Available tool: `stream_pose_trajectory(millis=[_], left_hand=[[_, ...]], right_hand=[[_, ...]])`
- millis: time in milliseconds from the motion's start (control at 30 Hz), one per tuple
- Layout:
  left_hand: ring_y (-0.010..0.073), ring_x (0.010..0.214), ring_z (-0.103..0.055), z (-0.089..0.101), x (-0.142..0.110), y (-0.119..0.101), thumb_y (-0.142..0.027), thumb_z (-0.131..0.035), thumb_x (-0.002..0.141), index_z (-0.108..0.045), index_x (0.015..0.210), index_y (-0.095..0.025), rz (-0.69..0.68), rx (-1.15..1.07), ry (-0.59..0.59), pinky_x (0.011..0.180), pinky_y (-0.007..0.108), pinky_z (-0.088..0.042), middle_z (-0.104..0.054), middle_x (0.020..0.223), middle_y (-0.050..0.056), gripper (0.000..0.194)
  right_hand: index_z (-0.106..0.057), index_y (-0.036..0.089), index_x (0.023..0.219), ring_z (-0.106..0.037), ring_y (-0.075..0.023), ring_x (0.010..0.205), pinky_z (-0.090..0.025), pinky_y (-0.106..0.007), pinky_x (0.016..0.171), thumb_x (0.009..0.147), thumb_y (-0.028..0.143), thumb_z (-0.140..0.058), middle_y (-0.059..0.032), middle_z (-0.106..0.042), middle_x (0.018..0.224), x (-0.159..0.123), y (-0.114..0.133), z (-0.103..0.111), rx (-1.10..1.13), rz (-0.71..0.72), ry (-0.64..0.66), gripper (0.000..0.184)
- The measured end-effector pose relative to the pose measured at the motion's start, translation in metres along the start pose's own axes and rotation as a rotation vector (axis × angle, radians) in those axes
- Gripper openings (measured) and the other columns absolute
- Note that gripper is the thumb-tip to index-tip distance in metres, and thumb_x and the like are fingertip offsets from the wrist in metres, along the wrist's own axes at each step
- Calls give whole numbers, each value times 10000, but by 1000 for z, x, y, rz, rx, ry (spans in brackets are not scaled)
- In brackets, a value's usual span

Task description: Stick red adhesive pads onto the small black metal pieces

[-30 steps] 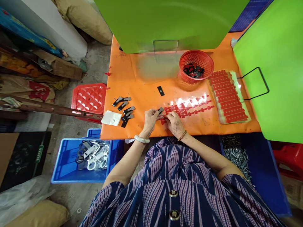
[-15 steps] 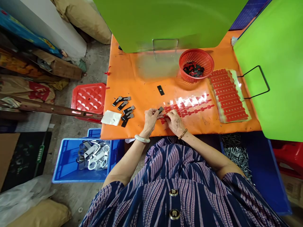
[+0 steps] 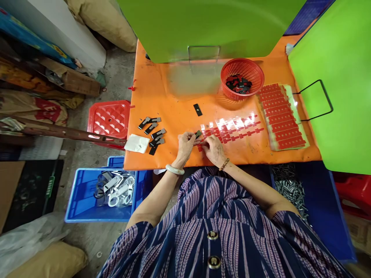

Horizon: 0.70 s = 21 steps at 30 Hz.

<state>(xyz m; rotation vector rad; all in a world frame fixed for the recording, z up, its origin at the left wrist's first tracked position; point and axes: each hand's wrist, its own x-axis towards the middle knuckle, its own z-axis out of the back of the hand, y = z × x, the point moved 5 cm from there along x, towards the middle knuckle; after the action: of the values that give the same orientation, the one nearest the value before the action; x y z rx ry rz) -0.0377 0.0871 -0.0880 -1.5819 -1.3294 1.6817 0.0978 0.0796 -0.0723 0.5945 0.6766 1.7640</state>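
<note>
Between the fingers of my left hand (image 3: 186,146) is a small black and grey metal plate (image 3: 198,134). My right hand (image 3: 213,150) is close beside it, its fingertips pinched together over the lower left end of a sheet of red stickers (image 3: 232,132). Whatever the right fingers hold is too small to make out. A single black plate (image 3: 197,109) with a hole lies on the orange table beyond my hands. To the left lie several black and grey plates (image 3: 158,133), next to a folded white paper (image 3: 136,143).
A red basket (image 3: 242,96) with black and red pieces stands toward the back. Right of it lies a stack of red sticker sheets (image 3: 282,117). Green boards (image 3: 211,27) stand behind and at the right. Blue bins (image 3: 78,204) with metal parts flank me below the table (image 3: 162,85).
Both hands stay in nearly the same place, the left still with the plate and the right still pinched. The whole view has shifted very slightly.
</note>
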Motion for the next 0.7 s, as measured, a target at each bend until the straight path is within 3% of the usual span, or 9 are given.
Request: stream_pose_trajectory(millis=[300, 533, 700], left_hand=[[131, 634, -720, 0, 0, -3, -57, -547, 872, -541, 772, -120, 16, 6, -3, 646, 229, -585, -682, 676, 32, 119], [111, 604, -703, 0, -7, -8, -44, -574, 852, -602, 796, -100, 143, -79, 73, 660, 215, -584, -715, 704, 60, 84], [130, 675, -722, -1, -31, -14, -29, -636, 777, -675, 857, -97, 225, -131, 204, 800, 275, -600, -743, 835, 84, 112]], right_hand=[[-480, 224, 736, -546, -195, 811, -472, -371, 795, 859, 209, -570, -38, -561, 816, -12, 16, 13, 256, 77, 49, 153], [-501, 218, 741, -580, -141, 710, -513, -320, 710, 779, 270, -653, 11, -590, 760, -14, 10, 39, 549, -117, -35, 165], [-518, 216, 738, -564, -126, 695, -510, -305, 716, 751, 238, -671, 32, -579, 723, -16, 10, 62, 552, -143, -121, 155]])
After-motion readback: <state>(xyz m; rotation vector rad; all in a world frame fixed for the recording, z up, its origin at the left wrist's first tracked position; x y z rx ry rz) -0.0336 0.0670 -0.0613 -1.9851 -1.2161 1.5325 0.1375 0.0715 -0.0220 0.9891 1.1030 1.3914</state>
